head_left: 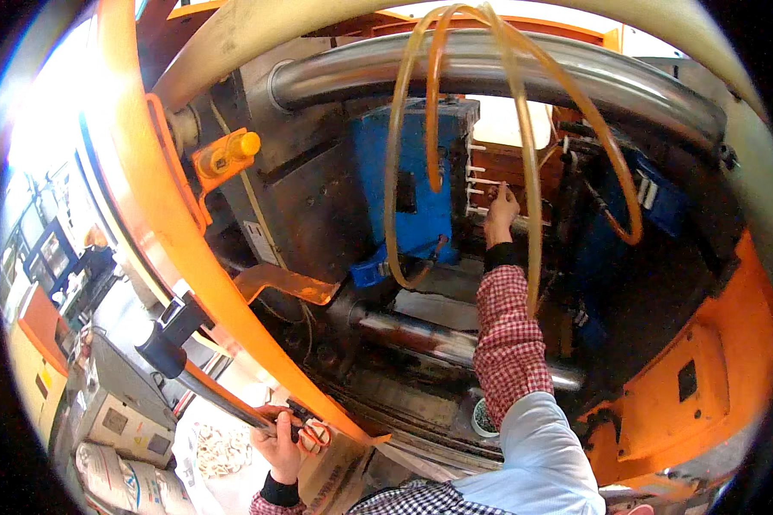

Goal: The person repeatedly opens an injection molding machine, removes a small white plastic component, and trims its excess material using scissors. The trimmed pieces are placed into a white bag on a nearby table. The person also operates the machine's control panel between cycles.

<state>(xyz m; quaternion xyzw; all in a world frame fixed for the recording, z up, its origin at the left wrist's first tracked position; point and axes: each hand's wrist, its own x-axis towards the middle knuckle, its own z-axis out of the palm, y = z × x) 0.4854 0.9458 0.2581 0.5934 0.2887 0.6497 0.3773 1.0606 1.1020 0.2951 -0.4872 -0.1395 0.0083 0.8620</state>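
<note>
My right hand (502,212) reaches deep into the machine, its fingers pinched at one of the thin white plastic pieces (483,181) that stick out of the blue mould half (404,172). Several such pieces stand in a column along the mould's face. At the lower left, beside the orange door's edge, my left hand (279,445) is closed around a tool with red looped handles (315,437); its working end is hidden. Just above the left fingers is a black door handle (299,410).
Amber hoses (528,154) loop down in front of and beside my right arm. Thick steel bars (507,69) cross above and below it. An orange sliding door (206,266) rises at left. A bag of white plastic pieces (222,451) and a small cup (485,418) stand low.
</note>
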